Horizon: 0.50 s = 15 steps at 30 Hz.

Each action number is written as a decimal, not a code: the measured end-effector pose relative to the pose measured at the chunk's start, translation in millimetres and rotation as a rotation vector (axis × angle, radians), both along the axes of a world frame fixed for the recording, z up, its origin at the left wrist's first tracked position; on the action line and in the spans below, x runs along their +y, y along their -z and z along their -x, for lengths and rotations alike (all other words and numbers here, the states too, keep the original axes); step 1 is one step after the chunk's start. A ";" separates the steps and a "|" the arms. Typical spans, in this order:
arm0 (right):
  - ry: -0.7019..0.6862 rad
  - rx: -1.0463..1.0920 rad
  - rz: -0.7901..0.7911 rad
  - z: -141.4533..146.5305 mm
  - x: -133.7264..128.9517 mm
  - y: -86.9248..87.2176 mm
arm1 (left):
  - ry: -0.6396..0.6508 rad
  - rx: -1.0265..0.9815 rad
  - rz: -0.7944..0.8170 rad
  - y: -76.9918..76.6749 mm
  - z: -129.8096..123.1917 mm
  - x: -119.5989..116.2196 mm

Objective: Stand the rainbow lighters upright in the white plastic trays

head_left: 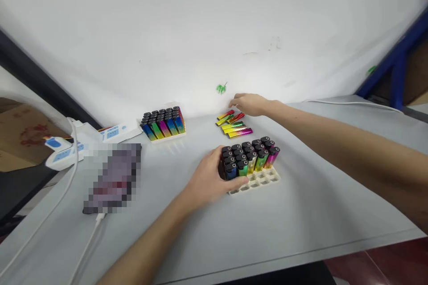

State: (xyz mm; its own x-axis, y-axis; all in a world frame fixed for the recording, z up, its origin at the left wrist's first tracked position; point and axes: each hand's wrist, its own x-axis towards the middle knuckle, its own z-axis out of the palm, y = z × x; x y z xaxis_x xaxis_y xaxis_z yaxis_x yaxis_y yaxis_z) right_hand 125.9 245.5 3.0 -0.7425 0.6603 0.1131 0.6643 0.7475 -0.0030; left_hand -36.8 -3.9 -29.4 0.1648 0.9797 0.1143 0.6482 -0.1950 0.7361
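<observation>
My left hand [209, 179] is wrapped around the near left corner of a cream lighter tray [254, 183], its thumb along the front. Upright lighters [251, 160] with black tops and shiny coloured bodies fill the back rows and left part of this tray. Several front holes show no lighter. At the back, my right hand [248, 103] hovers over a loose pile of lighters [236, 128] lying flat in red, yellow, green and pink. Its fingers are bent downward and apart, with nothing visible in them.
A second tray of upright lighters [162, 123] stands at the back left. White power strips [113, 132], a blurred-out phone-like object [115, 178] and white cables [74, 160] occupy the left side. A white wall [200, 44] closes the back of the grey table [301, 227].
</observation>
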 end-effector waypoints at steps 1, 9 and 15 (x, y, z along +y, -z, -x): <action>-0.017 -0.034 0.021 5.6 7.1 -2.7 | 0.001 -0.004 0.006 0.3 0.5 0.3; -0.011 -0.245 -0.010 29.9 27.8 -6.2 | 0.029 -0.027 0.058 -1.4 2.9 2.7; 0.054 -0.262 -0.098 28.0 15.1 -0.7 | 0.024 -0.017 0.057 -2.1 3.4 2.5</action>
